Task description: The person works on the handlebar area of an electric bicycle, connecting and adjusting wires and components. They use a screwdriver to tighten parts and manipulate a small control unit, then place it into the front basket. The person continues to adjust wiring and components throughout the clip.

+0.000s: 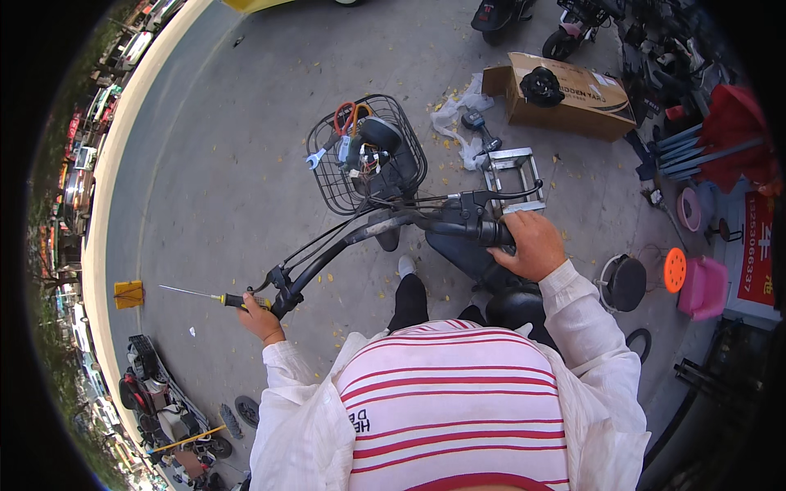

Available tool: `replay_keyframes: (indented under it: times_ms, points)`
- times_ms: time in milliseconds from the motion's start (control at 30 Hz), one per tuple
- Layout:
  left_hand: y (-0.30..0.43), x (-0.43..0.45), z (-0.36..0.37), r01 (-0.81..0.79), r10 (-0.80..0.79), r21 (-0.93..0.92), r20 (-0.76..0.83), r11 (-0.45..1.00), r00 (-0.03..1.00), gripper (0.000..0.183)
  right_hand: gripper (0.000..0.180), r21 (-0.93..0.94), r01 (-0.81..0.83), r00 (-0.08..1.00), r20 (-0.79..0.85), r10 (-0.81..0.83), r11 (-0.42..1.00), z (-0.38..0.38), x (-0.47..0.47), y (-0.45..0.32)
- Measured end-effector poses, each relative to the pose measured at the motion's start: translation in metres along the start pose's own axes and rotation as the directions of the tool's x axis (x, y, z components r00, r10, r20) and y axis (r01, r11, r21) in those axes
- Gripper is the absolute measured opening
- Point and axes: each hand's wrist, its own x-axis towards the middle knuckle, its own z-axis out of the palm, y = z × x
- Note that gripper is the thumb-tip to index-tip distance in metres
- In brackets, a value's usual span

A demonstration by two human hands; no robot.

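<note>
My left hand [260,320] holds a long screwdriver [236,300] with a black and yellow handle against the left end of a black handlebar [331,251]. The screwdriver's shaft points away to the left. At the bar's right end, my right hand [533,245] is closed around the grip, below a brake lever [519,195]. In front of the bar is a black wire basket [393,105] with pliers with orange-red handles [345,116], an open-end wrench [316,159], a round black part [381,134] and loose wiring with connectors [370,161]. The bike's black seat [516,307] is partly hidden.
A cordless power tool [482,129] lies by plastic wrap near a metal frame [491,161] and a cardboard box [571,116]. On the right are a black stool [627,283], an orange stool [674,270] and a pink bin [703,288]. Scooter parts lie at lower left.
</note>
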Motion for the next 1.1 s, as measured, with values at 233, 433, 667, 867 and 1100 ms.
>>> replay_keyframes:
  times_ms: [233, 433, 667, 867, 1100]
  points:
    - [0.048, 0.03, -0.019, 0.178, -0.121, -0.268, 0.215, 0.947, 0.969, 0.028, 0.046, 0.099, -0.106, 0.991, 0.095, 0.097, 0.989, -0.017, 0.014, -0.014]
    - [0.11, 0.111, 0.025, 0.146, 0.104, -0.516, 0.424, 0.844, 0.9, 0.025, 0.025, -0.042, -0.242, 0.97, 0.014, 0.243, 0.969, -0.02, 0.08, -0.046]
    - [0.097, 0.151, 0.172, 0.607, -0.051, -0.375, 0.822, 0.701, 0.567, 0.017, 0.024, 0.342, -0.317, 0.945, 0.04, 0.324, 0.885, 0.036, 0.202, -0.092]
    - [0.03, 0.123, 0.281, 0.545, -0.37, 0.081, 0.815, 0.835, 0.446, 0.033, 0.028, 0.321, -0.499, 0.864, 0.114, 0.49, 0.805, 0.096, 0.263, -0.074]
    - [-0.057, 0.083, 0.286, 0.216, -0.331, 0.253, 0.78, 0.943, 0.531, 0.041, 0.031, 0.381, -0.574, 0.815, 0.176, 0.553, 0.725, 0.133, 0.257, -0.039]
